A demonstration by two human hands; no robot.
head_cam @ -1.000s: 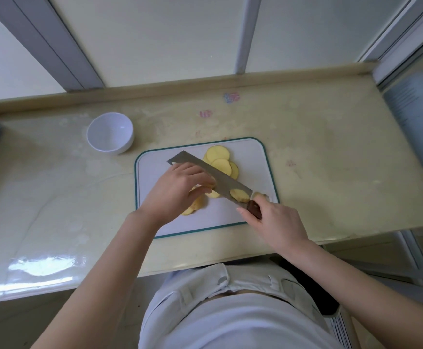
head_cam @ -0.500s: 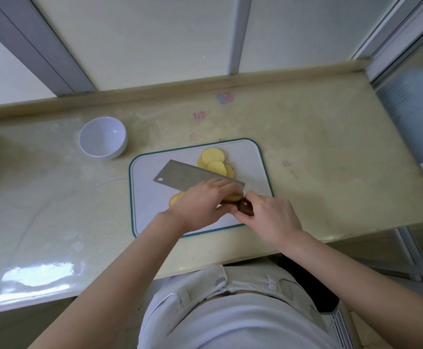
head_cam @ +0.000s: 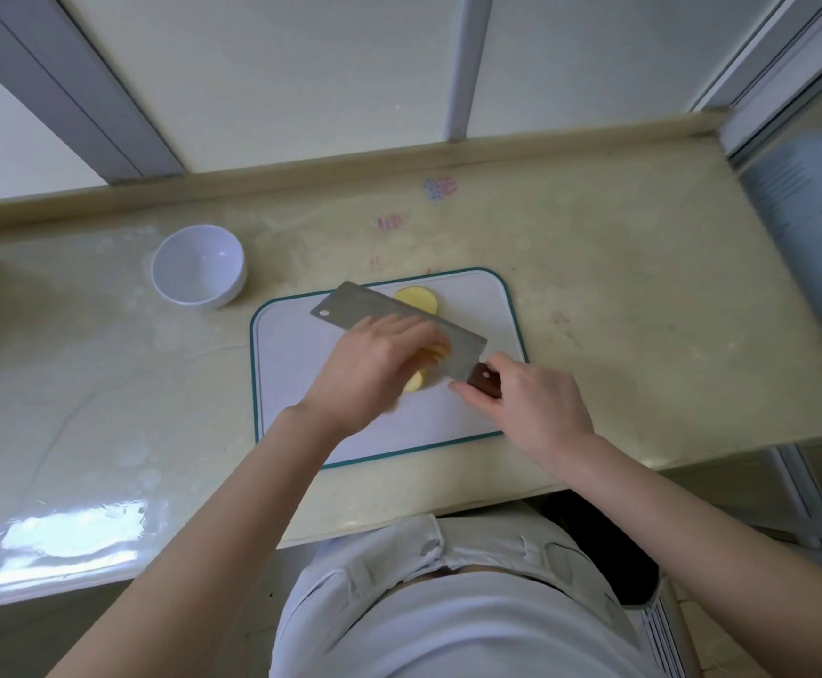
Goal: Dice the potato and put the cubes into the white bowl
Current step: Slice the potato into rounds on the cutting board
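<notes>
At the centre of the frame, a white cutting board (head_cam: 448,418) with a teal rim lies on a pale yellow countertop (head_cam: 619,296). A cleaver (head_cam: 450,347) runs diagonally across the board, its blade tip toward the upper left and its dark brown handle (head_cam: 485,379) toward the lower right. The right hand (head_cam: 531,408) has its fingers curled round that handle, with the forefinger reaching along the base of the blade.

The left hand (head_cam: 375,369) is over the middle of the board, fingers pointing toward the flat of the blade. It covers a small stack of yellow potato slices (head_cam: 421,381), whose edges show just below the fingertips. The hand is motion-blurred, so it cannot be told whether the fingers pinch the slices or only press on them. One more round potato slice (head_cam: 416,300) lies on the far side of the blade, near the board's upper edge and partly hidden by the steel.

Toward the upper left of the frame, off the board but near its corner, the white bowl (head_cam: 198,269) stands upright on the countertop with nothing in it. Faint pink and blue marks (head_cam: 441,188) sit on the counter above the board. Bright glare (head_cam: 76,535) shows at lower left.
</notes>
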